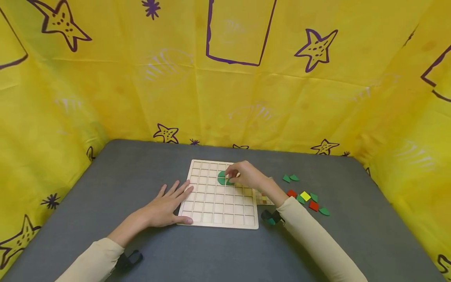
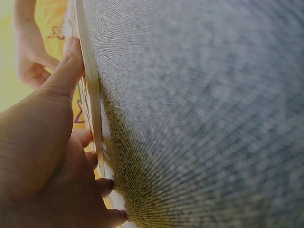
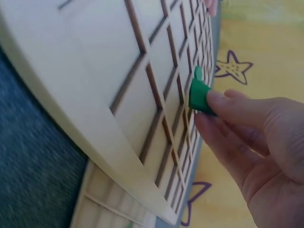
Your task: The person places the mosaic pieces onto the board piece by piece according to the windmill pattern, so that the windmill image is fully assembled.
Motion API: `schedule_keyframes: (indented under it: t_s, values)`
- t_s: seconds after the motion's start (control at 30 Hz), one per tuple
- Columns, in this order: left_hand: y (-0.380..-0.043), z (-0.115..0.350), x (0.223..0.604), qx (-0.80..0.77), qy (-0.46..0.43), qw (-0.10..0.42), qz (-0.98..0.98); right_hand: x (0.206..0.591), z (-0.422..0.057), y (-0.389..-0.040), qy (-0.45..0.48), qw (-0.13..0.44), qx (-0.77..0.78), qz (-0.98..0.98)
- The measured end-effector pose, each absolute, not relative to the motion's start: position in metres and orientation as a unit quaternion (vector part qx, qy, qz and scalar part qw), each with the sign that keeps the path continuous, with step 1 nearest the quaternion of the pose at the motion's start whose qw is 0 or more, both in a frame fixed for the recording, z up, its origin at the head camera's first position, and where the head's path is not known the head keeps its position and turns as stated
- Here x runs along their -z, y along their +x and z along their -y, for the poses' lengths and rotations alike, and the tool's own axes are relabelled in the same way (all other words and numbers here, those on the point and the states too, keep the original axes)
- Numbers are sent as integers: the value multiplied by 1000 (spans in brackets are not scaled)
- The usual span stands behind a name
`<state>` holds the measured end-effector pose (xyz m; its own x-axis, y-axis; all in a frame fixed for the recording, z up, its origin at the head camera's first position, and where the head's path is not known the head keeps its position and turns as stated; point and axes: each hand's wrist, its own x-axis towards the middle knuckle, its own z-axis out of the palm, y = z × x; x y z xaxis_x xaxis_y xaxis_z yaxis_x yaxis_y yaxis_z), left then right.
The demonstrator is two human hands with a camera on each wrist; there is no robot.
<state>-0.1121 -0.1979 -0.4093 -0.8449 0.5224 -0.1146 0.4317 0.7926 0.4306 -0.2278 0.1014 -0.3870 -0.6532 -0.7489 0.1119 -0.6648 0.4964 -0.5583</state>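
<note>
A pale wooden grid board (image 1: 208, 207) with square cells lies flat on the dark table. My left hand (image 1: 165, 208) rests at its left side, fingers spread over the edge and thumb at the near corner; the left wrist view shows the thumb (image 2: 69, 66) along the rim. Toward the board's far side, my right hand (image 1: 246, 176) pinches a green tile (image 3: 198, 96) between thumb and fingers, close over the cells. Other green tiles (image 1: 221, 179) sit in cells right beside it, forming a rounded shape. The right fingers partly hide this spot.
A patterned card (image 1: 264, 199) sticks out from the board's right edge, partly behind my right forearm. Further right lie several loose tiles: red (image 1: 313, 205), yellow (image 1: 305, 196) and green (image 1: 324, 211). A yellow cloth (image 1: 225, 98) with drawn starfish surrounds the table.
</note>
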Motion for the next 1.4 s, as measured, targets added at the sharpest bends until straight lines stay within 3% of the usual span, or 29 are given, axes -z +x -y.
schedule_keyframes:
  t_s: [1.03,1.4]
  values:
    - [-113,196,409,-200,246,120,-941,388,-98,-225,-366,59,261,-891]
    - [-113,197,409,-204,249,120,-939,370,-128,-229,-331,60,259,-905]
